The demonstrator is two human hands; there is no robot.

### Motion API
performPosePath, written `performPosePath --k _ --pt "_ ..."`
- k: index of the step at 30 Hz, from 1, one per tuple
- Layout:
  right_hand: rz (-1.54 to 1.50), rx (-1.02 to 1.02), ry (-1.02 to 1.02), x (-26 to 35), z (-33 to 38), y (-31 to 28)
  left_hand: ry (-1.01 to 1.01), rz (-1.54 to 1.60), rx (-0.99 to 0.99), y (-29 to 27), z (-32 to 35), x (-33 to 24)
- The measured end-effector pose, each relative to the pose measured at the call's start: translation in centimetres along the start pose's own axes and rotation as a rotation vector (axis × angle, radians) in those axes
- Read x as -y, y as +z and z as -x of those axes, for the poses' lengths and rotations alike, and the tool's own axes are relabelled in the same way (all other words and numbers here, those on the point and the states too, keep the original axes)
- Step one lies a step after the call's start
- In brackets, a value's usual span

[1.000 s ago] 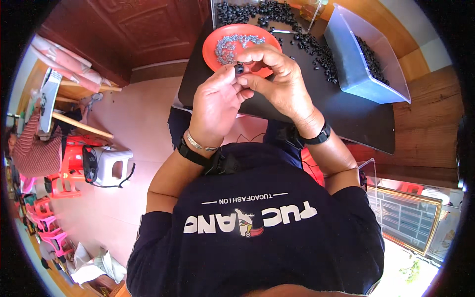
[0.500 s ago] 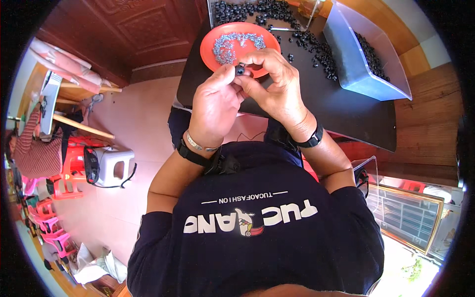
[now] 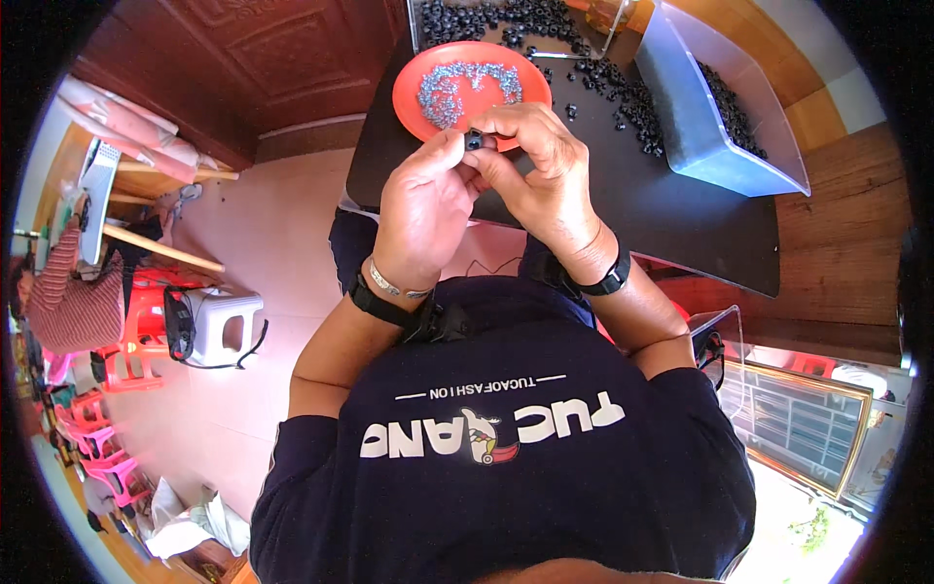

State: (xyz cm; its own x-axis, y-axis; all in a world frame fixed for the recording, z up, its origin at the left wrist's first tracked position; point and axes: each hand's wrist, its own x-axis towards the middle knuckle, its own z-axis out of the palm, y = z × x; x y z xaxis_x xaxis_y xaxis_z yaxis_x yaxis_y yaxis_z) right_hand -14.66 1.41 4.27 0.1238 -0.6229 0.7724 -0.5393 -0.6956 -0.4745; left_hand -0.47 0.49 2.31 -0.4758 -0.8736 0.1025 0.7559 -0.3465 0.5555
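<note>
Between my two hands is a small black knob-like part point(image 3: 474, 140) with a round opening in it. The fingertips of my left hand point(image 3: 424, 200) pinch it from the left. From the right, the thumb and forefinger of my right hand point(image 3: 545, 175) close on it too. Just beyond the fingers lies a round orange-red plate point(image 3: 413, 102), partly covered by my hands. Many tiny shiny silver metal pieces point(image 3: 443, 102) are spread on it in a curved band. Whatever sits inside the black part is too small to make out.
The dark table point(image 3: 700, 229) carries a heap of loose black parts point(image 3: 623, 102) right of the plate. A translucent bin point(image 3: 720, 165) with more parts lies tipped at the right. A clear box point(image 3: 559, 54) of them is at the back. Another person point(image 3: 78, 302) sits far left near stools point(image 3: 224, 326).
My hands stay almost in place, both pinching the black part. The part has turned slightly between the fingertips.
</note>
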Motion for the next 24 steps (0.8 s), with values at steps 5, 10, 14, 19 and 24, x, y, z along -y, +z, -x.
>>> performPosePath --k 5,10,14,19,24 --pt "0.011 -0.02 -0.027 -0.1 0.2 0.3 0.021 -0.015 0.003 0.1 0.0 0.2" --pt "-0.014 -0.039 -0.041 -0.4 0.7 0.9 0.009 -0.065 -0.038 0.5 0.3 0.2" --pt "-0.022 -0.05 -0.089 -1.6 1.5 1.7 -0.006 -0.1 -0.026 -0.7 0.2 0.8" --pt "-0.483 0.058 0.348 -1.3 2.7 1.2 -0.004 -0.013 0.015 -2.5 0.3 1.1" --pt "-0.58 0.054 0.416 -0.9 2.4 1.0 0.003 -0.063 -0.024 -1.8 0.4 1.0"
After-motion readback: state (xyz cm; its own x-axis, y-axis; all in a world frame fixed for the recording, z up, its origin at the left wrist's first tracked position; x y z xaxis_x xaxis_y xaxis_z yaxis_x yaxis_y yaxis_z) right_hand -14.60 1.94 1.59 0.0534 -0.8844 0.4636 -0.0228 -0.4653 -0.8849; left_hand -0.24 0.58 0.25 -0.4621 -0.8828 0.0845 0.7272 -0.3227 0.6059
